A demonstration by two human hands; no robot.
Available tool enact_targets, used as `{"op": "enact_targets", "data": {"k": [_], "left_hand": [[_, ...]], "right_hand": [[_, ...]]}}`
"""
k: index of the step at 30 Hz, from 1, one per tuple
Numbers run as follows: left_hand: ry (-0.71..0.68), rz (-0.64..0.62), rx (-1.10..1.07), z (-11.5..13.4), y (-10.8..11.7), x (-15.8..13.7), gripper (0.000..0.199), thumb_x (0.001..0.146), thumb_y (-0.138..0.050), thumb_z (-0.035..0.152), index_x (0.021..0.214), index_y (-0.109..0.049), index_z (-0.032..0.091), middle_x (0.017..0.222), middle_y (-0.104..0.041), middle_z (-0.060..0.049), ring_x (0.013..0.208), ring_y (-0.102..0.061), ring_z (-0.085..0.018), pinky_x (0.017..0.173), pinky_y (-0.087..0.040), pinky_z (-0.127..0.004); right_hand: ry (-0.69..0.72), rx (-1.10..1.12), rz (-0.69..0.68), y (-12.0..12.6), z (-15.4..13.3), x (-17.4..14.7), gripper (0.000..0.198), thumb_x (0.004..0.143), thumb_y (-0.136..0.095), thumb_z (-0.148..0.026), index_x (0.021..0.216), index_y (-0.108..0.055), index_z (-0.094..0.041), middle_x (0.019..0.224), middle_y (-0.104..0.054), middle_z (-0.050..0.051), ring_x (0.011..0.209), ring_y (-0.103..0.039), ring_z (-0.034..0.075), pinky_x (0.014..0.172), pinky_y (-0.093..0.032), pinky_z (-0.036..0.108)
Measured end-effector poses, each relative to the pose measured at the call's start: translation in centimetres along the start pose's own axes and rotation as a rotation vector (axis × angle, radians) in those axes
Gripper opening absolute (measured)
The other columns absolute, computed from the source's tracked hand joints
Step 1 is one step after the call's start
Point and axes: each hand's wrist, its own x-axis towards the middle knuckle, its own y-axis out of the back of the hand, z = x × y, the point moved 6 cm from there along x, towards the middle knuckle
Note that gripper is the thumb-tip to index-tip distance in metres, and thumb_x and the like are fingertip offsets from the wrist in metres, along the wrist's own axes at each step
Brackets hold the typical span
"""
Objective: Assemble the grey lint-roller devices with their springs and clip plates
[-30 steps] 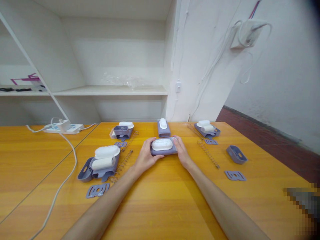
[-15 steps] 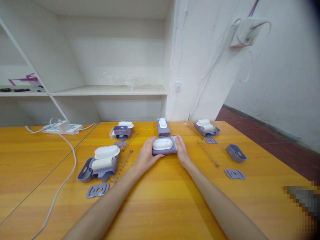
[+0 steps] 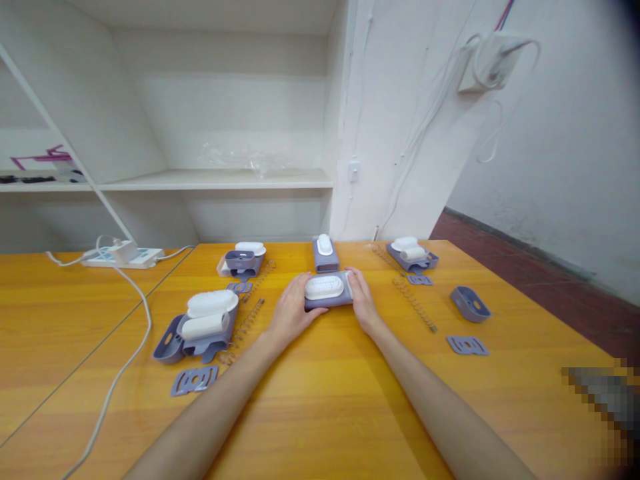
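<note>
Grey-and-white assembled unit sat on the yellow table at centre, left hand clasped its left end, right hand gripped its right end, second unit just behind, long spring to the right.

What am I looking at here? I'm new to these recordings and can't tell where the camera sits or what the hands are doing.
The one picture comes from a camera worn on a person's head, looking forward and down, so both bare forearms reach in from below. There is no machine. The left hand and the right hand clasp the two ends of a grey-purple plastic case with a white ribbed top, which rests on the orange wooden table. Around it lie similar grey-and-white assemblies, a finished-looking unit just behind, long metal springs, flat grey plates, an empty grey tray, and a white power strip with its cable on the left.
</note>
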Motion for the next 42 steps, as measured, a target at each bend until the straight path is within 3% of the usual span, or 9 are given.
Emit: {"op": "enact_targets", "data": {"k": [42], "left_hand": [[-0.022,0.003,0.003,0.54,0.48,0.32,0.074,0.069,-0.071,0.038,0.130,-0.032,0.022,0.124,-0.050,-0.011,0.116,-0.048,-0.029,0.098,-0.039,-0.046]], "right_hand": [[-0.005,-0.010,0.022,0.17,0.13,0.18,0.041,0.084,-0.042,-0.054,0.107,-0.057,-0.024,0.108,-0.060,0.004,0.105,-0.052,0.023,0.096,-0.038,0.038]]}}
